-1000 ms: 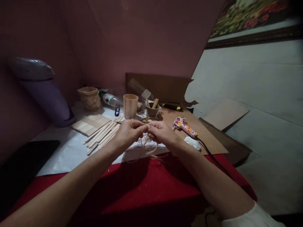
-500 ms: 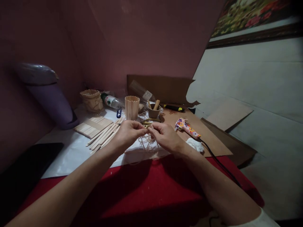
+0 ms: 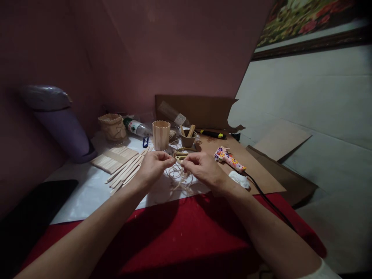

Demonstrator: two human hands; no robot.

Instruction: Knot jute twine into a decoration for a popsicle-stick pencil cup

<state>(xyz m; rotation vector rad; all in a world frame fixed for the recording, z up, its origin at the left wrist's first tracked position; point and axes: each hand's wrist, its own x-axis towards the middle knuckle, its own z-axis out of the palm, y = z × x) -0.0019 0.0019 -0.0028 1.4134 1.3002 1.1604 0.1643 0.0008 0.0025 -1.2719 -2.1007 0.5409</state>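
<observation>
Twine [image 3: 180,181] near a small pot [image 3: 188,142] with sticks [image 3: 191,131] inside

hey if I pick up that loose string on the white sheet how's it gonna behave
The string will probably hang floppy, since it lies in loose curls. It looks thin, so it should feel light. Its strands cross over each other, so lifting one may drag others along.

A red cloth [image 3: 186,236] covered the counter [image 3: 308,238], with a white sheet [image 3: 71,203] spread over it towards nine o'clock and brown cardboard [image 3: 261,180] at three. Tangled twine [image 3: 180,180] lay at the dial's centre, wooden sticks [image 3: 126,172] around nine, a ribbed wooden cup [image 3: 161,135] near twelve; a flowered glue gun [image 3: 230,159] rested on the cardboard.
</observation>
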